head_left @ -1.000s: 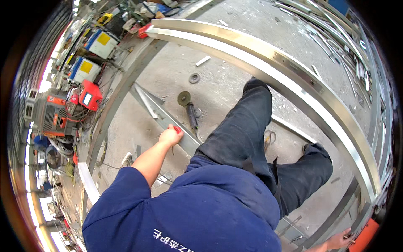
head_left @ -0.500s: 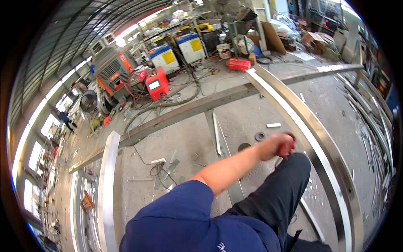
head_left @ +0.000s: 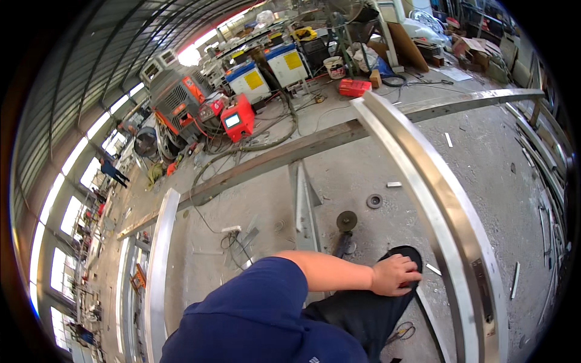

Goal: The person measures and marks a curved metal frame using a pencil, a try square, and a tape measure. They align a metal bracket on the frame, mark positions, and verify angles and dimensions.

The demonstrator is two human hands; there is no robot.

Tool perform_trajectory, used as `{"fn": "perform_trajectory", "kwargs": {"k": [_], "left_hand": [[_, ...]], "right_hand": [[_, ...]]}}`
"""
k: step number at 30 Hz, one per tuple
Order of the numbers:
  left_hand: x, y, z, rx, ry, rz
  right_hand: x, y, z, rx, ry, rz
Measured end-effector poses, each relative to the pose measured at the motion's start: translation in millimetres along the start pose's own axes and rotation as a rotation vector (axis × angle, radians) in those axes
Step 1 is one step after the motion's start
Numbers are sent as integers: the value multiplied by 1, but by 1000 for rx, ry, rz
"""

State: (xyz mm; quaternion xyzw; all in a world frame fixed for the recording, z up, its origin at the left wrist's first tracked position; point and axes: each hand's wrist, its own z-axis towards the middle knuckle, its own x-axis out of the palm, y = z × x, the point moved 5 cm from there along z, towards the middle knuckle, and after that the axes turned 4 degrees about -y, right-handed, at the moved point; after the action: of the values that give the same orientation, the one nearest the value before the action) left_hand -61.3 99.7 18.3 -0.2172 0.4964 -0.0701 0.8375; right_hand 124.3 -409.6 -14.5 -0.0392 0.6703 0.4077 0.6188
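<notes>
My left arm, in a dark blue sleeve, reaches across to the right. At its end my left hand (head_left: 396, 275) lies over my dark-trousered knee, its fingers bent and a little apart. No object shows in it; the underside of the palm is hidden. My right hand is out of view. On the floor just beyond the knee lies an angle grinder (head_left: 344, 241) with its round disc up. Farther on is a dark ring-shaped disc (head_left: 374, 201). To the right of my knee runs a long shiny metal profile (head_left: 433, 209). Scissors (head_left: 403, 331) lie below the knee.
A long steel beam (head_left: 272, 152) crosses the floor ahead, with another metal profile (head_left: 160, 260) at left. Cables and offcuts (head_left: 242, 242) litter the floor between. Behind stand a red machine (head_left: 237, 118) and white-blue cabinets (head_left: 248, 78). A person (head_left: 112, 172) stands far left.
My left hand has come down and back onto my knee. The red thing seen at its fingers before no longer shows. The grinder and scissors have come into clearer view as the camera shifted.
</notes>
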Motion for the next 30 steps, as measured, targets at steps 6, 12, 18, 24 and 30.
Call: {"fn": "perform_trajectory", "kwargs": {"k": [6, 12, 18, 24, 30], "left_hand": [[4, -7, 39, -83, 222, 32], [12, -52, 67, -172, 491, 92], [3, -165, 96, -227, 854, 188], [25, -381, 182, -515, 1057, -385], [64, -523, 194, -749, 1088, -837]], "right_hand": [[-19, -31, 33, 67, 172, 56], [-48, -37, 49, 247, 405, 381], [-95, -15, 33, 297, 547, 272], [-153, 22, -6, 651, 258, 1288], [-279, 20, 33, 840, 280, 1261]]}}
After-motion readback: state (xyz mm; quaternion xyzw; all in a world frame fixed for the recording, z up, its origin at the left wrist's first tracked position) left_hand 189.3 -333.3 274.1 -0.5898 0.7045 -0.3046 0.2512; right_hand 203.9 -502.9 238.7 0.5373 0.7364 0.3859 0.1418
